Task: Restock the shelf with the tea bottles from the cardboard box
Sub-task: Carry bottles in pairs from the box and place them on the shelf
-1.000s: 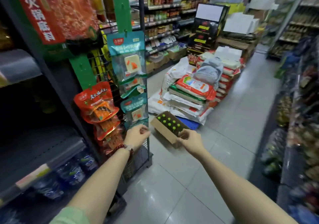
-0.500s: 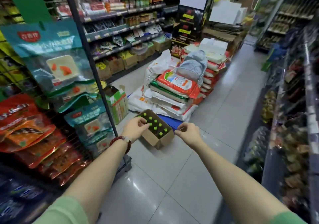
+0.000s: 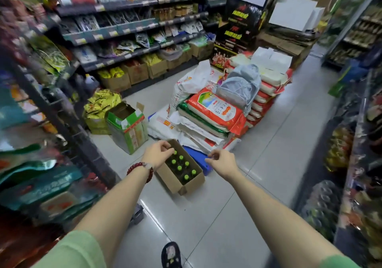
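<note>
Below, the cardboard box (image 3: 179, 177) of tea bottles (image 3: 179, 167) sits between both hands.

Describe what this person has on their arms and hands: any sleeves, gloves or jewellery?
Both hands are bare, no gloves. The left hand has a dark red beaded bracelet at the wrist, with one pale bead. The right hand wears nothing. Short light green sleeves cover both upper arms; the forearms are uncovered.

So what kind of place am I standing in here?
Most likely a small grocery store aisle: price-tagged shelves packed with packaged food, sacks of rice stacked on the floor, and an open cardboard box of green-capped bottles waiting for restocking.
</note>
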Tool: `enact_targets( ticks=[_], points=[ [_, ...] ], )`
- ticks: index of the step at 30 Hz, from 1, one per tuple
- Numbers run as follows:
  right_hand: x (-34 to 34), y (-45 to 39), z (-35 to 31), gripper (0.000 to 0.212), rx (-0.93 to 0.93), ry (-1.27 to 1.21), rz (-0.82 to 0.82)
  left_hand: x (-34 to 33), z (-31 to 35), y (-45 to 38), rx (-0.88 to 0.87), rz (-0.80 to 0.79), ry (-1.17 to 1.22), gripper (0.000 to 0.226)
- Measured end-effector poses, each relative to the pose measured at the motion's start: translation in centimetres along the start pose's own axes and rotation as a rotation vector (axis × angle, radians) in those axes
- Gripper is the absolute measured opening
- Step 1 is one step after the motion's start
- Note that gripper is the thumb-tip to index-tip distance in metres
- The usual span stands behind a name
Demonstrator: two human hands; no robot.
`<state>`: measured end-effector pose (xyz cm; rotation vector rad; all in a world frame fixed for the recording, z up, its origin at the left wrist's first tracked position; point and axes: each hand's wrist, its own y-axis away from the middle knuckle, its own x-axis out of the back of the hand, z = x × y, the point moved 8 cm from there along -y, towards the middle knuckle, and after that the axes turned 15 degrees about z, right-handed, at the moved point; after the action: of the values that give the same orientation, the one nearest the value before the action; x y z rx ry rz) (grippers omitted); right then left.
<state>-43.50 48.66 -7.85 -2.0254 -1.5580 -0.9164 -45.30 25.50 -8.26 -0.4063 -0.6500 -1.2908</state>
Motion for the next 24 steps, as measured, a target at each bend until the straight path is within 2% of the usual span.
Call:
enact_targets(
  ticks=[11,18,24],
  points=[
    [-6.9,-15.3,-1.1,0.008,0.079,0.095,-0.164,-4.9,-4.0,-12.4,0.226,0.012,0.020,0.026],
    [-12.9,-24.1,-0.9,0.011,0.142,0.072,-0.317,-8.0,-7.3,-17.9,0.338,0.135,0.053,0.018],
    [-20.1,-29.8,2.9,0.008,0.106,0.033,-0.358,-13.9,-12.0,-22.5,0.346,0.179,0.053,0.019]
  ],
)
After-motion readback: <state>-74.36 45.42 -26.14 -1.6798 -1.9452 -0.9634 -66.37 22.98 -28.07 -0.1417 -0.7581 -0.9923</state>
